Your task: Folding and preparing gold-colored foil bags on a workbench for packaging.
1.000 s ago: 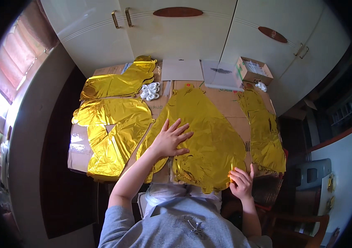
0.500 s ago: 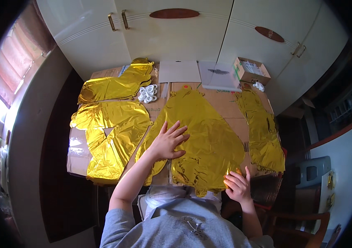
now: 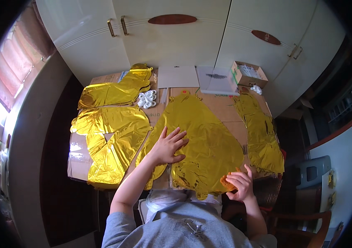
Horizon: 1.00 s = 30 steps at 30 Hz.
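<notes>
A large, flat gold foil balloon lies in front of me, narrow at the far end and wide near the table's front edge. My left hand rests on its left part with the fingers spread. At the balloon's near right corner, my right hand curls its fingers over the edge, with the thumb lower down. The foil beside those fingers looks orange, perhaps from the hand's reflection. Another flat gold balloon, with a small triangular opening, lies left of my left hand.
Further gold foil pieces lie at the far left and right. White rings are heaped beyond my left hand. An open carton holds white sticks. Cardboard covers the table; pale cabinets stand behind.
The whole view has tilted slightly, so the table sits lower. My right hand has shifted a little at the balloon's corner, showing more orange beside the fingers. My left hand stays in place.
</notes>
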Tool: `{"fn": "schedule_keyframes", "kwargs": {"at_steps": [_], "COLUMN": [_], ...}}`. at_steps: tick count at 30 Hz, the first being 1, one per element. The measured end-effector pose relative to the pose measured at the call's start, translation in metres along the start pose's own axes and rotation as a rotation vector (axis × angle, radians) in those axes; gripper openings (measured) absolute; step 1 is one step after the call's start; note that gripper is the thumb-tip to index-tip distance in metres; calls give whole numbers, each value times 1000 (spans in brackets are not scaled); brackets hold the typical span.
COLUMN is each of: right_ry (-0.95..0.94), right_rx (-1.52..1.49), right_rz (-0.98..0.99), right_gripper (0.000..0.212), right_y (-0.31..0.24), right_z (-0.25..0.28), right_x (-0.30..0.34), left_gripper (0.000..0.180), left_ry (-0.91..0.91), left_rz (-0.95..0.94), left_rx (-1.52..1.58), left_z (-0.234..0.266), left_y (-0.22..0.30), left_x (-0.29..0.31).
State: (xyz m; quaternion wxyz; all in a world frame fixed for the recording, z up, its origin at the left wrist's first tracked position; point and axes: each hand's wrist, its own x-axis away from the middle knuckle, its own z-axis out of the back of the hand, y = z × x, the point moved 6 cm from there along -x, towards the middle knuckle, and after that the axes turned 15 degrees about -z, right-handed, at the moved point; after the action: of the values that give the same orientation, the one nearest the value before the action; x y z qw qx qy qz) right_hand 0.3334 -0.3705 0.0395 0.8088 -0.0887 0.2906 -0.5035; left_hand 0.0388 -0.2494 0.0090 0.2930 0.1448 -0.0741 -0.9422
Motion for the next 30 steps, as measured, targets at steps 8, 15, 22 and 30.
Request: {"fn": "schedule_keyframes", "kwargs": {"at_steps": [8,15,22,30], "right_ry": [39,9,-213,-135], "right_rx": [-16,136,187,188], "right_rz": [-62,-412,-606,-501], "right_gripper": [19,42,41,37], "right_y": [-5,68,83,73], "right_z": [-29,-81,-86,-74], "right_x": [-88,-165,-191,-193], "left_gripper": [65,66,66,66], "left_ry": [4,-4,-7,-20], "left_rz": [-6,-7,-27,-19], "left_rx": [-8,-35,-63,-65], "left_z": [1,-1,-3,-3], "left_y": [1,0,1,1], "left_x": [-1,-1,-2,-2]}}
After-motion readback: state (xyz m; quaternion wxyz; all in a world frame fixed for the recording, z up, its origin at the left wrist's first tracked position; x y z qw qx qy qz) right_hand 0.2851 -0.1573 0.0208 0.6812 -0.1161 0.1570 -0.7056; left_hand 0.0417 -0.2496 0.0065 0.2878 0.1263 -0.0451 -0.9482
